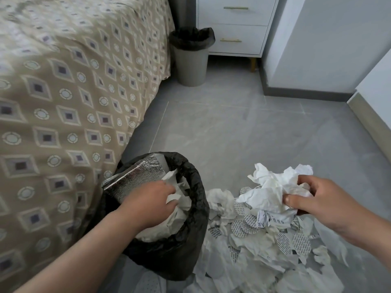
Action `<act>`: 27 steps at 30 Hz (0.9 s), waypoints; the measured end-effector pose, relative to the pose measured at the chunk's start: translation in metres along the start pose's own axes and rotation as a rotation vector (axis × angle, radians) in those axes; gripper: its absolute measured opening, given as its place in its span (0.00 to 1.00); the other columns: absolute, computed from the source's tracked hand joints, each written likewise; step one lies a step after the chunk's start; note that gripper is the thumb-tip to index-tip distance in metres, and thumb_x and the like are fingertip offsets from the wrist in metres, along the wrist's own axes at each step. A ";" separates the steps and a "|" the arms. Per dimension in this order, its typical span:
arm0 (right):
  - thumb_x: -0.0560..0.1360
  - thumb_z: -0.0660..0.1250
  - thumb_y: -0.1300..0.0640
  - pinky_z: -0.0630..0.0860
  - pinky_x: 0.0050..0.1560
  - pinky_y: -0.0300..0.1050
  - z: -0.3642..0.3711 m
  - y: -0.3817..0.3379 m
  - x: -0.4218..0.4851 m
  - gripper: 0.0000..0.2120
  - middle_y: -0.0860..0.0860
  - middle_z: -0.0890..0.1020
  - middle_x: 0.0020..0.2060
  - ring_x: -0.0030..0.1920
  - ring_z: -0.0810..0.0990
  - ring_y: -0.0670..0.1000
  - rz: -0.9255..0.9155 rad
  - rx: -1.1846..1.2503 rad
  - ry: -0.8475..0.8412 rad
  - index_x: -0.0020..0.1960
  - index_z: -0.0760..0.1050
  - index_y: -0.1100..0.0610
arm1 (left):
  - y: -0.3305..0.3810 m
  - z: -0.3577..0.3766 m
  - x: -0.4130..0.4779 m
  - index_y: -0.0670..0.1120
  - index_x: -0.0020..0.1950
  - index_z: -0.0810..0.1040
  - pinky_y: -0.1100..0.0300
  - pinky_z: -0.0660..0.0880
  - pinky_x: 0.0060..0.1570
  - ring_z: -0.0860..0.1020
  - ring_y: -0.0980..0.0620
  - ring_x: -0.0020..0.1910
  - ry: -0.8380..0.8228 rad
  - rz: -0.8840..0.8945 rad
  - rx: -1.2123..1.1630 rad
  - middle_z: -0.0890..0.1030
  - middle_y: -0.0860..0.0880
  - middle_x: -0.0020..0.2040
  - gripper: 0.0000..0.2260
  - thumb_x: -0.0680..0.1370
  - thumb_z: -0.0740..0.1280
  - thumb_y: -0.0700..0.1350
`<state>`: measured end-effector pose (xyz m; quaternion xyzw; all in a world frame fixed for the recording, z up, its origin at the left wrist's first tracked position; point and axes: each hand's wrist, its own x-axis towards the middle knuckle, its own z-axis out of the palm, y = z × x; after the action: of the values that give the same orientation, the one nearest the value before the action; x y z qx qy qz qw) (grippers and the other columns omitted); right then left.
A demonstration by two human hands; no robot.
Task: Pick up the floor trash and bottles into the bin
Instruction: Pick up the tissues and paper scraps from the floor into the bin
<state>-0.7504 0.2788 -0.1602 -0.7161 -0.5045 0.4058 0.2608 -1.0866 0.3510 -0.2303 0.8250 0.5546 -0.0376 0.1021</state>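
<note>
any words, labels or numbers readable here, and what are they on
No text can be read for certain.
Printed paper scrap under the wad in the right hand: dark letters, upside down and too blurred to read.
Round foil seals in the floor pile: rows of fine print, too small to read.
Silver foil pouch in the bin: no print visible.

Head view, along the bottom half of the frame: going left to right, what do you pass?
Patterned bedspread → foil packet → left hand pressing paper into the black-lined bin → paper litter on the floor → crumpled paper wad → right hand gripping it.
</note>
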 end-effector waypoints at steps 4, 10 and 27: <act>0.68 0.74 0.65 0.77 0.42 0.56 0.008 -0.015 -0.008 0.05 0.64 0.81 0.36 0.34 0.79 0.54 -0.026 -0.006 -0.045 0.38 0.78 0.60 | -0.019 0.003 -0.032 0.50 0.57 0.78 0.58 0.72 0.54 0.77 0.52 0.54 0.212 -0.002 -0.215 0.79 0.55 0.53 0.21 0.75 0.56 0.60; 0.66 0.75 0.63 0.69 0.31 0.36 0.069 -0.074 -0.014 0.10 0.48 0.75 0.27 0.28 0.72 0.44 -0.150 0.023 -0.262 0.33 0.75 0.56 | -0.069 0.052 -0.112 0.38 0.65 0.73 0.58 0.56 0.69 0.64 0.46 0.69 0.246 -0.298 -0.311 0.71 0.40 0.68 0.38 0.73 0.53 0.69; 0.72 0.64 0.50 0.73 0.61 0.47 0.296 -0.065 0.077 0.20 0.57 0.77 0.61 0.63 0.74 0.59 0.029 -0.545 -0.531 0.61 0.73 0.57 | -0.089 0.097 -0.117 0.44 0.75 0.58 0.69 0.45 0.71 0.49 0.55 0.76 0.298 -0.197 -0.467 0.51 0.50 0.79 0.42 0.70 0.59 0.70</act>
<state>-1.0212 0.3628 -0.2924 -0.6361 -0.6338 0.4318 -0.0846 -1.2086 0.2572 -0.3163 0.7179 0.6344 0.2030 0.2024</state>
